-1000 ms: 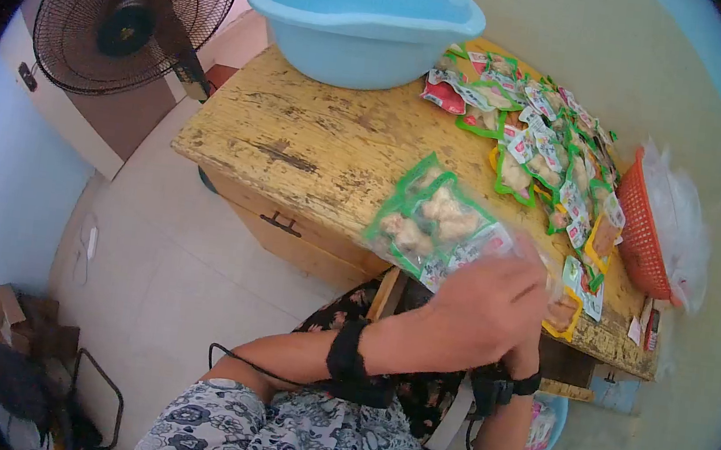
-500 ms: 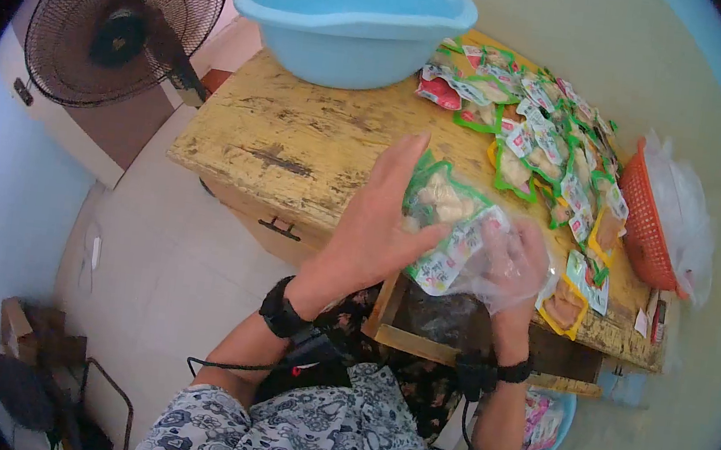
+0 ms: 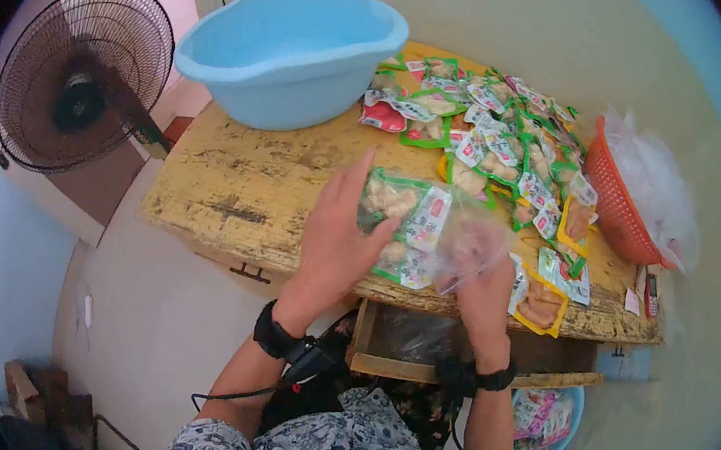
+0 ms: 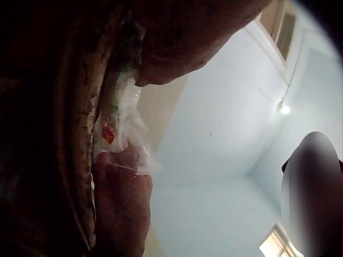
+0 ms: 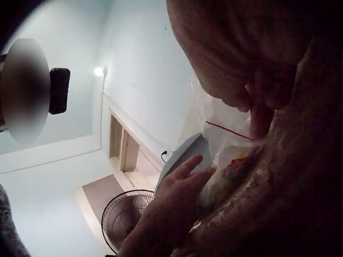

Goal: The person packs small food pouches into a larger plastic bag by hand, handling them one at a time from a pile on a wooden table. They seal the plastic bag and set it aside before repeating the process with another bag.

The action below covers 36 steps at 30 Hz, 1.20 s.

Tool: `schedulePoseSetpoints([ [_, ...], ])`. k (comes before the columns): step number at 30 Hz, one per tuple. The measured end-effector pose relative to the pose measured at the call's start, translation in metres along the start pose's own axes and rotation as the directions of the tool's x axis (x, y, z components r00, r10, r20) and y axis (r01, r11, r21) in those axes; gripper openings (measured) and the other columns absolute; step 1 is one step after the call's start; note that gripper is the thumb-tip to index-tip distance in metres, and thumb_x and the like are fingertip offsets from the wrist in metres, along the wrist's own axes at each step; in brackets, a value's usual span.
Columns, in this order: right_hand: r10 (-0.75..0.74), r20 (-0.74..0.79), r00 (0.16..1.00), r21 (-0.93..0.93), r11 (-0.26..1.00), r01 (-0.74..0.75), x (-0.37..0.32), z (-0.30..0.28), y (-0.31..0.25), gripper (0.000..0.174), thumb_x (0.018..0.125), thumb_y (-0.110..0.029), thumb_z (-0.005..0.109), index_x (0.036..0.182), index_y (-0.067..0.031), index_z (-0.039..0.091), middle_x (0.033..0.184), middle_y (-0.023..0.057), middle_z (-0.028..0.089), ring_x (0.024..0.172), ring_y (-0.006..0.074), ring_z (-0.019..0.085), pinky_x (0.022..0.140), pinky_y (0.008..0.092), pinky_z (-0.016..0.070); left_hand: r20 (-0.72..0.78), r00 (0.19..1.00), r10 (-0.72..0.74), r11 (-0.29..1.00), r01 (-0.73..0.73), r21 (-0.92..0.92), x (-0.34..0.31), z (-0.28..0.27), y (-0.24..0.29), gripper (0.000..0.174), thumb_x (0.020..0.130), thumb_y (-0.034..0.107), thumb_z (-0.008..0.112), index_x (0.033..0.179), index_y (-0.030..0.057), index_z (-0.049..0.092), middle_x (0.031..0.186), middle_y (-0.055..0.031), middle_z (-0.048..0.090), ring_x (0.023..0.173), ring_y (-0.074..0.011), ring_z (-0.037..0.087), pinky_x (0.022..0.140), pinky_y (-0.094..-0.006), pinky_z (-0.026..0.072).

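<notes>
A clear plastic bag with green-edged food packets in it lies at the front of the worn yellow table. My left hand is at the bag's left side, fingers extended and thumb resting over the packets. At the other end my right hand grips the bag, its fingers seen through the film. In the right wrist view, my right hand has curled fingers on the bag, opposite my left hand. The left wrist view is dark, with the bag between both hands.
Many packets are piled at the back right, beside a red basket of plastic bags. A blue basin stands at the back left. Below are an open drawer and a tub of packets. A fan is at left.
My left hand has come off my right hand's area to the bag's left side. The bag has turned, now lying more level. The head view has shifted, showing the table lower and further left.
</notes>
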State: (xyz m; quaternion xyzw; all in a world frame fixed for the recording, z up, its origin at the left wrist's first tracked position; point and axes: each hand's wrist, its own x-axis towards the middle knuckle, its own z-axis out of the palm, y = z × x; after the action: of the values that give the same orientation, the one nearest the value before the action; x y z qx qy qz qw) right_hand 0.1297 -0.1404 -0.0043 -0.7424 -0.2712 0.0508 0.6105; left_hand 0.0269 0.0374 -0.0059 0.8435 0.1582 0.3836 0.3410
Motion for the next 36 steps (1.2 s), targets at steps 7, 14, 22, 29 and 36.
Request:
schedulePoseSetpoints([
  [7, -0.130, -0.045, 0.990, -0.046, 0.991, 0.128, -0.013, -0.035, 0.004, 0.014, 0.099, -0.006, 0.062, 0.110, 0.0020, 0.065, 0.089, 0.0078, 0.070, 0.063, 0.0121, 0.065, 0.059, 0.0279, 0.0519, 0.029, 0.998, -0.061, 0.994, 0.063, -0.087, 0.001, 0.002, 0.000, 0.082, 0.082, 0.009, 0.079, 0.154, 0.0043, 0.040, 0.144, -0.0189, 0.055, 0.133, -0.0310, 0.054, 0.112, -0.0413, 0.0426],
  [14, -0.525, 0.037, 0.850, -0.562, 0.692, 0.452, 0.062, -0.074, -0.017, 0.019, 0.088, -0.004, 0.068, 0.107, -0.0066, 0.066, 0.094, 0.0110, 0.067, 0.090, 0.0263, 0.068, 0.073, 0.0376, 0.0542, 0.010, 1.000, -0.013, 0.994, 0.014, -0.111, -0.003, 0.003, -0.008, 0.080, 0.082, 0.010, 0.078, 0.152, 0.0000, 0.041, 0.143, -0.0199, 0.056, 0.132, -0.0305, 0.054, 0.112, -0.0410, 0.0422],
  [22, -0.486, 0.246, 0.839, -0.857, 0.295, 0.422, 0.118, -0.056, 0.010, 0.015, 0.082, -0.009, 0.068, 0.097, -0.0074, 0.064, 0.093, 0.0127, 0.064, 0.099, 0.0350, 0.063, 0.080, 0.0486, 0.0535, 0.002, 1.000, -0.001, 0.999, 0.001, -0.051, -0.007, 0.002, -0.011, 0.077, 0.083, 0.013, 0.078, 0.151, -0.0001, 0.042, 0.144, -0.0206, 0.055, 0.133, -0.0316, 0.054, 0.113, -0.0417, 0.0416],
  [29, -0.503, 0.167, 0.848, -0.846, 0.369, 0.385, 0.126, -0.059, 0.021, 0.010, 0.087, -0.013, 0.065, 0.091, -0.0044, 0.063, 0.089, 0.0139, 0.066, 0.085, 0.0335, 0.066, 0.071, 0.0458, 0.0553, -0.054, 0.998, -0.023, 0.995, 0.018, -0.096, -0.008, 0.001, -0.010, 0.070, 0.086, 0.014, 0.076, 0.148, 0.0001, 0.046, 0.142, -0.0197, 0.056, 0.131, -0.0329, 0.054, 0.110, -0.0432, 0.0430],
  [36, -0.276, -0.131, 0.952, -0.127, 0.957, 0.260, 0.075, -0.072, -0.028, 0.010, 0.095, -0.011, 0.067, 0.094, -0.0018, 0.064, 0.084, 0.0063, 0.068, 0.065, 0.0148, 0.061, 0.059, 0.0287, 0.0507, -0.290, 0.927, 0.237, 0.968, -0.250, -0.007, -0.017, -0.014, 0.000, 0.054, 0.084, 0.007, 0.075, 0.135, 0.0017, 0.058, 0.140, -0.0193, 0.056, 0.130, -0.0340, 0.054, 0.108, -0.0451, 0.0438],
])
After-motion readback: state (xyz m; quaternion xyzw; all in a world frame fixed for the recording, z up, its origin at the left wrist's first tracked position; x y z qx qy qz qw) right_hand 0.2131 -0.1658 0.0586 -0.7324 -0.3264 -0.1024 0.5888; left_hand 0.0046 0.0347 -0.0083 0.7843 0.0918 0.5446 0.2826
